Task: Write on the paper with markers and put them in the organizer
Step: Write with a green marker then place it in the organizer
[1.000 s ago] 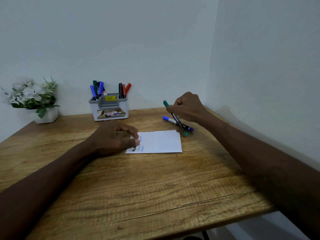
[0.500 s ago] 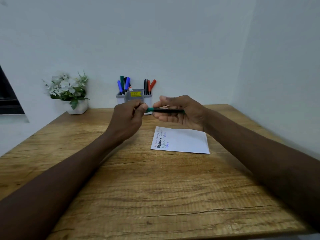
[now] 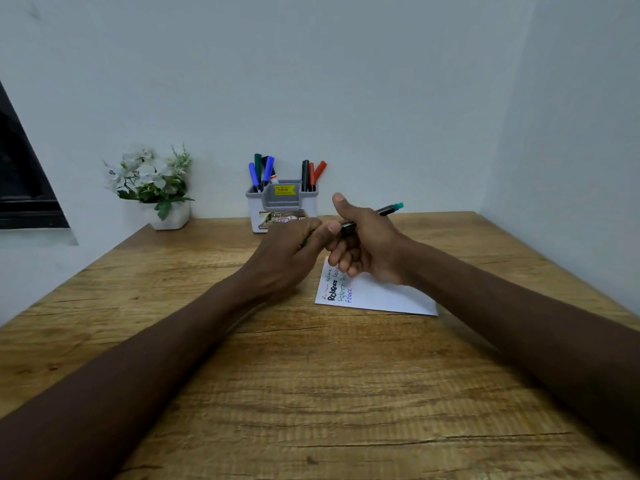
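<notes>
marker (image 3: 389,209) in right hand (image 3: 367,244)

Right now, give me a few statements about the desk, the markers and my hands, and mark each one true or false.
1. The right hand holds a green-ended marker. True.
2. The paper is blank. False: it carries several lines of writing near its left edge.
3. The organizer stands against the back wall with markers in it. True.
4. The potted plant sits right of the organizer. False: it sits to its left.
5. The left hand rests flat on the paper. False: it is beside the paper, at the marker's near end.
</notes>
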Motion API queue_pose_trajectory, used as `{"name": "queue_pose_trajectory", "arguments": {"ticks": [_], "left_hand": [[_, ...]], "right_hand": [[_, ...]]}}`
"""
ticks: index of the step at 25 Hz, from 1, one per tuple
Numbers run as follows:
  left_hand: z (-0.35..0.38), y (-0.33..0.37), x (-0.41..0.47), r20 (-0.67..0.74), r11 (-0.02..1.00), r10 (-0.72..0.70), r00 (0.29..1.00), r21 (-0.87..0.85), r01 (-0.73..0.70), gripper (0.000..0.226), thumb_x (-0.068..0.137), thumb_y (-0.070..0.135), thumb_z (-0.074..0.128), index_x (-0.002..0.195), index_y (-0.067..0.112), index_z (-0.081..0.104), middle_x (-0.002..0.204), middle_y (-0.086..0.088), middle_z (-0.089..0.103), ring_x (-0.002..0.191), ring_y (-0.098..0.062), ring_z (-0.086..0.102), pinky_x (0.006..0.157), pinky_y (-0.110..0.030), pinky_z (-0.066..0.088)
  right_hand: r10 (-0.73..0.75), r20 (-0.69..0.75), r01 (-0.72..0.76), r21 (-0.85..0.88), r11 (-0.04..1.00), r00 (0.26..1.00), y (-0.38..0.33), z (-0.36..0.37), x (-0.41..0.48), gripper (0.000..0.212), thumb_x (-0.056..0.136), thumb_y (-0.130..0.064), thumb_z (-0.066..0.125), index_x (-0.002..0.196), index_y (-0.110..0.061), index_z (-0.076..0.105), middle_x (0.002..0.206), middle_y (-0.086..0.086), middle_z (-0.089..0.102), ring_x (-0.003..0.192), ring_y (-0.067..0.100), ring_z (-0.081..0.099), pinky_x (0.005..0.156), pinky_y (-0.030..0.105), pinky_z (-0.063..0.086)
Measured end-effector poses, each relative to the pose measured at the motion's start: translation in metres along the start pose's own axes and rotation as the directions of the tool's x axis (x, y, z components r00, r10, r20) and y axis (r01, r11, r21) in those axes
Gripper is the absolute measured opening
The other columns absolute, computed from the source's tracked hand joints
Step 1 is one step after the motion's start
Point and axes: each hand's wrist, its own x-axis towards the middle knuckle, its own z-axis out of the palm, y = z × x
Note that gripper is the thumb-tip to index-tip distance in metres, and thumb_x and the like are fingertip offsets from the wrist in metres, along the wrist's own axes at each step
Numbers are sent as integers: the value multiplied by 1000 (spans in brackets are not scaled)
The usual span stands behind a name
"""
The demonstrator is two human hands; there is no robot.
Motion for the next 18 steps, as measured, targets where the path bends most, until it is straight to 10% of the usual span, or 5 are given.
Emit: {"name": "queue_pose_trajectory", "arguments": {"ticks": [4, 9, 18], "left_hand": [[-2, -5, 4, 176, 947, -215, 961, -202, 248, 52, 109, 43, 33, 65, 21, 51, 56, 8, 51, 50, -7, 48, 58, -35, 48], [-19, -9, 4, 338, 732, -351, 873, -483, 481, 54, 106, 53, 34, 65, 18, 42, 56, 3, 40, 49, -13, 36, 49, -28, 42], [-1, -11, -1, 382, 848, -330, 863, -283, 449, 35, 80, 7, 83, 91, 10, 49, 92, -8, 77, 80, -5, 72, 66, -15, 51]], "right_hand": [[80, 177, -90, 46, 995, 981, -2, -14, -5, 48, 108, -32, 46, 88, 4, 70, 67, 12, 70, 49, 14, 65, 47, 22, 56], [-20, 208, -22, 196, 980, 978, -12, -46, -10, 37, 101, -26, 57, 106, 7, 73, 77, 16, 76, 62, 17, 75, 60, 25, 63], [-30, 174, 63, -184, 981, 984, 19, -54, -8, 20, 88, 5, 73, 103, 16, 70, 83, 23, 74, 65, 22, 73, 61, 28, 63]]}}
